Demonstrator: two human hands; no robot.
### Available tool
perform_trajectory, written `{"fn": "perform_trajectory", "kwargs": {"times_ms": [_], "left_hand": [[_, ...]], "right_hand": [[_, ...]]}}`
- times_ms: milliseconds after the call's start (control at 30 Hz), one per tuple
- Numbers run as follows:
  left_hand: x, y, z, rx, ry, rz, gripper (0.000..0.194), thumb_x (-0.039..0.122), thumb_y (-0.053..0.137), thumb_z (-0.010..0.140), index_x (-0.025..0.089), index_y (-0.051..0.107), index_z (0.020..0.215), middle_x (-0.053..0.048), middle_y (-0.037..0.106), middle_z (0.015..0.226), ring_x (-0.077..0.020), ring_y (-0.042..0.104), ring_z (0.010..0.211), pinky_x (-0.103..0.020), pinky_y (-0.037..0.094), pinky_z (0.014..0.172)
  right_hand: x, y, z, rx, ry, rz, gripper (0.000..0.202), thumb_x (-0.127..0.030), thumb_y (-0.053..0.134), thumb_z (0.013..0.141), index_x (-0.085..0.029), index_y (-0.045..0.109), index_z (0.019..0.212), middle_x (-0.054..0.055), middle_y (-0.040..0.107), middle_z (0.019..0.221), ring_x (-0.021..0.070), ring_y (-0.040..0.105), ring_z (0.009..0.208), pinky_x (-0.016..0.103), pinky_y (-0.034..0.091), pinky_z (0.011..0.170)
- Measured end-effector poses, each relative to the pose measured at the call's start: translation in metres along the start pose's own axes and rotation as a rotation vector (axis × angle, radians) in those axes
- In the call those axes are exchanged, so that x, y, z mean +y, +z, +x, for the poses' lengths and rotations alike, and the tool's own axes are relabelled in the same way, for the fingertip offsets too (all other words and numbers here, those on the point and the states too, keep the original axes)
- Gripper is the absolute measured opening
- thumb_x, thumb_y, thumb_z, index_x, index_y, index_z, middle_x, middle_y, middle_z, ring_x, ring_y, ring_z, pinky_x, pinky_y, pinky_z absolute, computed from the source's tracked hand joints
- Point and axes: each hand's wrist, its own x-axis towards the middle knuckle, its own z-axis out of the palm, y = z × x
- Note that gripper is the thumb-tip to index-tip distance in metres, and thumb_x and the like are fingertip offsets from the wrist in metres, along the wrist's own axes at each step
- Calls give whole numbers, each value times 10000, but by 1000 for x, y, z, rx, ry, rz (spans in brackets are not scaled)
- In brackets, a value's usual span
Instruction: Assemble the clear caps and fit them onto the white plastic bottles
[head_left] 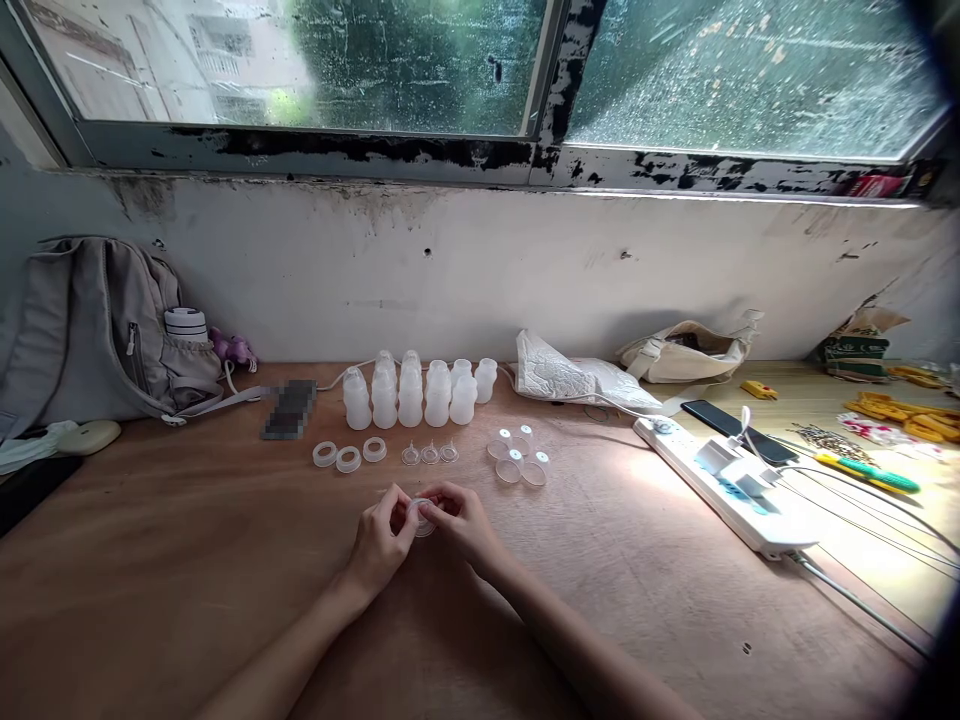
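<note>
My left hand (384,535) and my right hand (459,520) meet above the table, fingertips pinched on a translucent white bottle ring (424,530). The fingers cover much of it, so I cannot tell whether a nipple sits inside. Just beyond are three clear bottle nipples (430,454) standing on their bases. To their left lie three white screw rings (348,459). Several round clear caps (508,470) with white dots sit to the right. Behind these, several frosted white baby bottles (410,395) stand upright in rows, some with domed caps on.
A grey backpack (105,330) leans at the left. White padded packages (555,370) and a cream bag (686,350) rest along the wall. At the right lie a power strip (697,480) with chargers and cables, a phone (739,432) and a green-yellow screwdriver (870,474).
</note>
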Motion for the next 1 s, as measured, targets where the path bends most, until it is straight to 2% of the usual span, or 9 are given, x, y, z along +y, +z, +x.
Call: {"fn": "perform_trajectory", "kwargs": {"times_ms": [233,533,667,767,900,1000], "left_hand": [[0,-1,1,13,-36,-3,141,285,437,781,198,418,671,49,508,518,-105,516,466,-193,379,472],[-1,1,0,20,-44,-17,154,299,453,760,198,424,648,48,518,508,-100,508,446,-189,371,455],[0,0,2,21,-75,-26,178,331,458,753,197,432,639,49,521,497,-103,518,438,-191,379,451],[1,-1,3,46,-90,-31,169,346,446,765,194,467,695,43,540,528,-105,530,444,-194,392,452],[2,-2,3,10,-73,-50,183,331,430,785,190,512,867,36,561,561,-108,539,445,-198,405,448],[2,-3,3,-37,-68,-79,172,330,427,793,186,515,830,28,576,555,-111,544,439,-197,402,429]], "right_hand": [[-4,3,-5,55,-94,-161,166,-285,561,729,-159,644,800,31,613,726,123,513,628,223,418,571],[-5,5,-3,53,-94,-234,112,-238,548,727,-148,615,733,0,571,626,104,479,566,210,399,530],[-2,6,-4,66,-69,-188,143,-265,553,726,-154,618,787,16,598,688,116,524,600,221,437,549],[-2,8,-6,36,22,-49,223,-322,557,719,-157,583,867,22,605,744,103,538,527,218,453,466],[-2,8,-5,14,60,27,219,-346,575,704,-140,564,778,6,595,687,90,537,456,217,459,429],[1,6,-4,6,36,9,203,-334,572,714,-134,572,743,0,590,639,89,531,451,212,449,425]]}}
